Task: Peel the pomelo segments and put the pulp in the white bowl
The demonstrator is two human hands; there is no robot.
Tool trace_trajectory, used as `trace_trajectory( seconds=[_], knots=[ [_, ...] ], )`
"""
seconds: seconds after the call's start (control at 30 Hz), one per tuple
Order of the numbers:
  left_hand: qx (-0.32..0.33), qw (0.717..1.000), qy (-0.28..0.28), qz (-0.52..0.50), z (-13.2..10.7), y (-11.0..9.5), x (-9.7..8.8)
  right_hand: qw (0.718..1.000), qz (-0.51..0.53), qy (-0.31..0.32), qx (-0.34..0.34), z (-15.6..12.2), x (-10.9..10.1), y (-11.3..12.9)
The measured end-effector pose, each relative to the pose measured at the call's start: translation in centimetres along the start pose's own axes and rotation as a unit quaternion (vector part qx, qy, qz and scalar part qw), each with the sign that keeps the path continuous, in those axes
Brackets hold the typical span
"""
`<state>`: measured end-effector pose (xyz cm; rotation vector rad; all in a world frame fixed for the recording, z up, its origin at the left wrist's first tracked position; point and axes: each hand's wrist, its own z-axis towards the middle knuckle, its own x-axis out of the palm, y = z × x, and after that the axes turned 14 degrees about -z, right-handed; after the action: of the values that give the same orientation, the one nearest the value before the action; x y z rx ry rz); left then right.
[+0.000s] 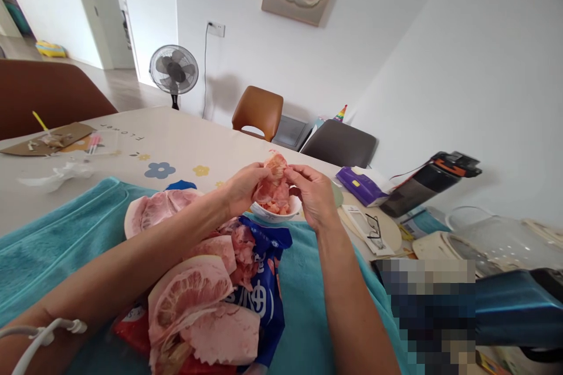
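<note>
Above a white bowl (pixel 273 216) my two hands pinch a pomelo segment (pixel 277 165) with pale membrane hanging from it. My left hand (pixel 247 187) grips its left side, fingertips closed. On the right side my right hand (pixel 314 192) holds it between thumb and fingers. Peeled pink pulp pieces (pixel 281 204) lie in the bowl. Below my left forearm, thick pomelo peels (pixel 189 296) and torn membrane scraps (pixel 244 252) rest on a blue plastic bag (pixel 266 281). Another large peel (pixel 158 210) sits beyond my left forearm.
A teal towel (pixel 303 281) covers the near table. To the right are a purple tissue pack (pixel 361 186), glasses (pixel 373 227), a dark bottle (pixel 411 187) and a blue cylindrical object (pixel 519 307). Crumpled tissue (pixel 59 176) and a cardboard piece (pixel 65 137) lie at left.
</note>
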<state>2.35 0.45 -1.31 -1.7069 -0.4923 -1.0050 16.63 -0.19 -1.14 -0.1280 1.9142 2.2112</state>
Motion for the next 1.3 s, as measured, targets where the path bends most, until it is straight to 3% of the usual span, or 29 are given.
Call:
trace_trajectory(
  seconds=[0.13,0.3,0.6,0.9,1.0,1.17,1.23,1.3],
  knots=[
    [-0.01,0.999,0.007,0.049,-0.2,-0.1,0.2,1.0,-0.016,-0.015,0.0,0.0,-0.5,0.0],
    [-0.004,0.998,-0.001,0.058,-0.7,0.0,0.4,0.994,-0.085,-0.047,-0.048,0.0,-0.7,-0.1],
    [-0.05,0.999,0.017,-0.004,0.1,-0.1,-0.6,0.996,0.074,-0.043,0.024,-0.3,0.2,0.6],
    [-0.042,0.999,0.013,-0.017,0.2,-0.3,-0.6,0.988,0.144,-0.009,0.05,0.4,0.3,-0.6],
    [-0.006,1.0,-0.016,0.015,-0.1,-0.2,-0.3,0.992,0.117,0.009,0.047,0.5,0.3,-1.0],
    [0.042,0.993,-0.045,0.103,-0.4,0.1,-0.1,0.999,-0.015,0.024,0.027,0.5,0.3,-1.3],
    [0.049,0.99,-0.044,0.126,-0.2,0.2,-0.3,0.998,-0.069,-0.009,0.011,0.6,0.1,-1.4],
    [0.058,0.988,-0.051,0.137,0.0,0.2,-0.6,0.989,-0.12,-0.081,-0.023,0.6,0.0,-1.5]
  ],
)
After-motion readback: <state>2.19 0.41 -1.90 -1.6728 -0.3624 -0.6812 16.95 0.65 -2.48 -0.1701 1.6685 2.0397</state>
